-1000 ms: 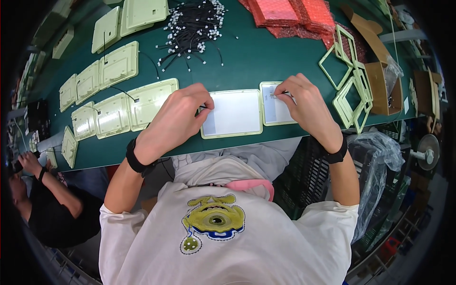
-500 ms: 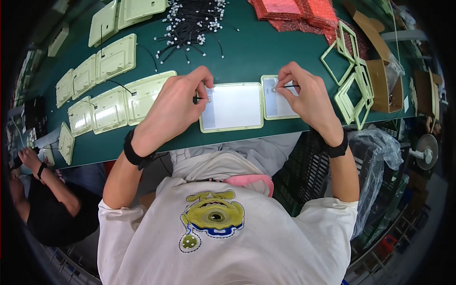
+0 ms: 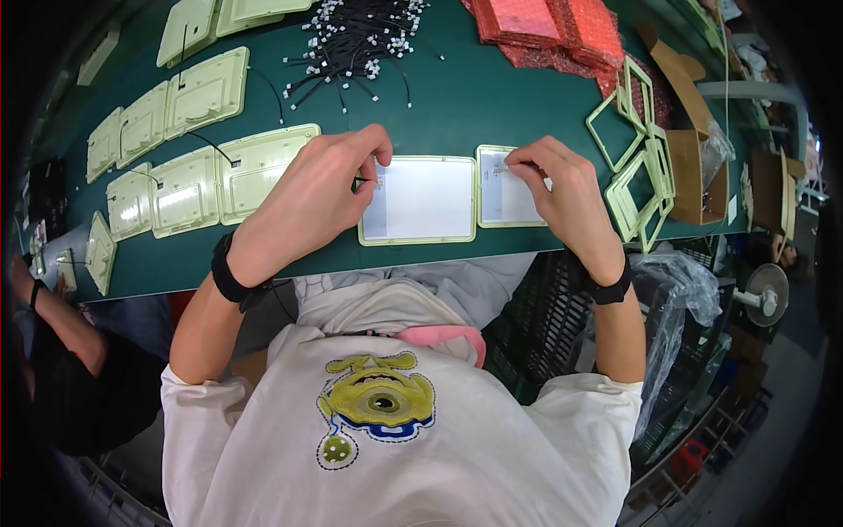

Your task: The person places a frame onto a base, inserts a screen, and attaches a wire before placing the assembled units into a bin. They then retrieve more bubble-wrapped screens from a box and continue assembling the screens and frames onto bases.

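Two pale green framed panels with white faces lie side by side at the table's near edge. At the left side of the bigger panel, my left hand pinches a thin black cable by a small connector. My right hand is over the smaller panel, covering its right part. Its thumb and fingertips are closed together beside a small white connector near that panel's left edge. The cable in this pinch is mostly hidden now; half a second ago it showed as black.
Rows of pale green housings stand on the green table to the left. A heap of black cables with white plugs lies at the back. Red bubble-wrap packs, empty frames and a cardboard box are right. Another person's arm shows far left.
The whole view has shifted slightly. My right fingertips have closed in near the smaller panel's connector, and the black cable there is now hidden. My left hand keeps its pinch at the bigger panel.
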Action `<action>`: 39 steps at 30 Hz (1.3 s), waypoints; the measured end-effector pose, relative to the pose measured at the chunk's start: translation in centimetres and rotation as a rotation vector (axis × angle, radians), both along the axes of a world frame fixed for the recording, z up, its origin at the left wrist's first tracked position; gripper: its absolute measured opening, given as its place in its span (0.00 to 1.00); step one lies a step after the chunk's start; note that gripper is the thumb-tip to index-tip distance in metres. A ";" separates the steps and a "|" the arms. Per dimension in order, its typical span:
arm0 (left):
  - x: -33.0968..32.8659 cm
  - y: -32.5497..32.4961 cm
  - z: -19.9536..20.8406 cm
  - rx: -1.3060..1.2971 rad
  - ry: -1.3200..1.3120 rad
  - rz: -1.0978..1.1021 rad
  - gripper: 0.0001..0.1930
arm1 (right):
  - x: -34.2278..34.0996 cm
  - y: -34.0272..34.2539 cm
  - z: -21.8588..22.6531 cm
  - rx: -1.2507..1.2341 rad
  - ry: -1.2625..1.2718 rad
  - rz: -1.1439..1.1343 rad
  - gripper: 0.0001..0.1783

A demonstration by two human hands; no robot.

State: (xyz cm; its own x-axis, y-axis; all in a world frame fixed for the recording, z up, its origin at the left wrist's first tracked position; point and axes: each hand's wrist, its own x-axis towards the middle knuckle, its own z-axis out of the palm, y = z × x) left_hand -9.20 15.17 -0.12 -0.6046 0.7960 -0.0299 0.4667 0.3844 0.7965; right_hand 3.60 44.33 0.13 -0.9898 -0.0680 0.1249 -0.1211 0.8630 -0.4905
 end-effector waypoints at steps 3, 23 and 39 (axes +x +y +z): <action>0.0 0.1 0.0 0.009 -0.015 -0.004 0.12 | 0.2 -0.2 0.2 -0.033 -0.031 -0.050 0.07; 0.5 0.7 -1.4 -0.011 0.217 -0.069 0.15 | -0.9 -1.6 0.4 0.379 -0.091 0.105 0.06; 0.4 1.5 -0.3 -0.046 0.454 -0.215 0.19 | -3.2 -2.6 1.9 0.660 -0.212 0.291 0.08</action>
